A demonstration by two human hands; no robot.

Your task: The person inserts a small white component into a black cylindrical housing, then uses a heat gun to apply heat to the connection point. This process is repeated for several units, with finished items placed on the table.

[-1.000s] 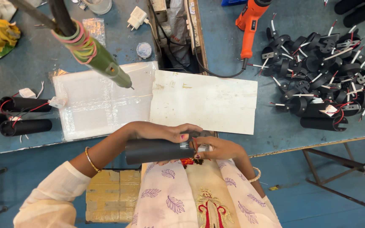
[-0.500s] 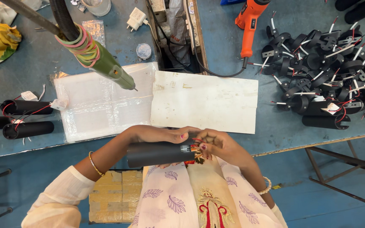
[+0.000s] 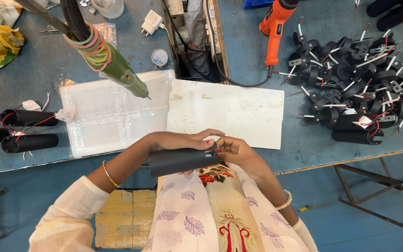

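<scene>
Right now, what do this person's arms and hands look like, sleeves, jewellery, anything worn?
Both arms wear loose cream-white sleeves, pushed up so the forearms are bare. The left hand has a thin gold bangle at the wrist and pink nail polish on one visible nail. The right hand has a pale beaded bracelet at the wrist. No gloves.

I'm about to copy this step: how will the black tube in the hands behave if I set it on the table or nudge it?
The black tube looks rigid: it stays straight though the left hand grips only its top. Being round and smooth, it would probably roll when nudged, like the tubes lying on the blue table. It seems hollow, so likely light.
</scene>
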